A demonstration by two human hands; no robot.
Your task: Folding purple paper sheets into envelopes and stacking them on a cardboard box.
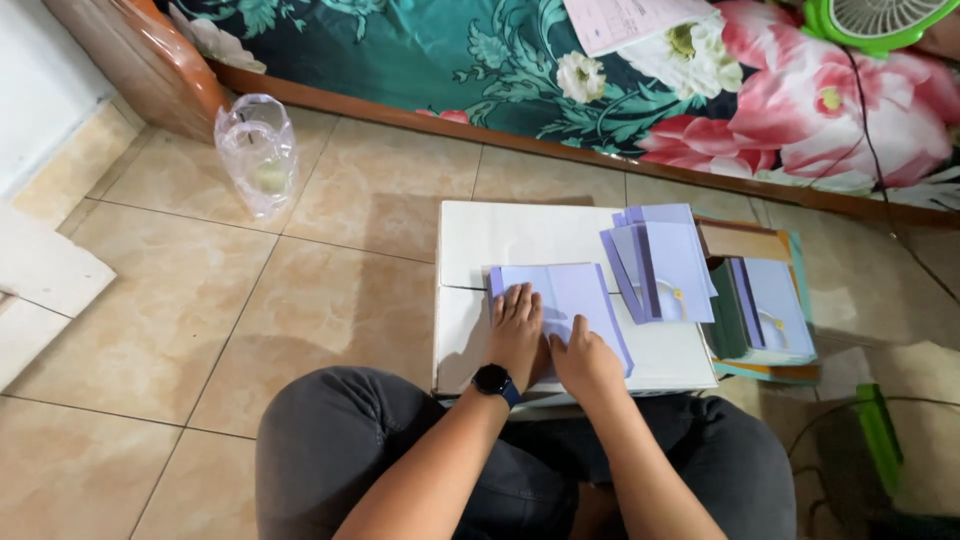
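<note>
Left hand (516, 330) flat, fingers spread, pressing on lavender folded sheet (570, 292) atop white table (500, 240). Right hand (583, 358) beside it, touching, fingers together on same sheet; grip pinching nothing. Fanned lavender stack (665, 268) just right of sheet. More sheets (775, 310) on green box beyond. Clear plastic bag (258, 150) on floor, well apart.
</note>
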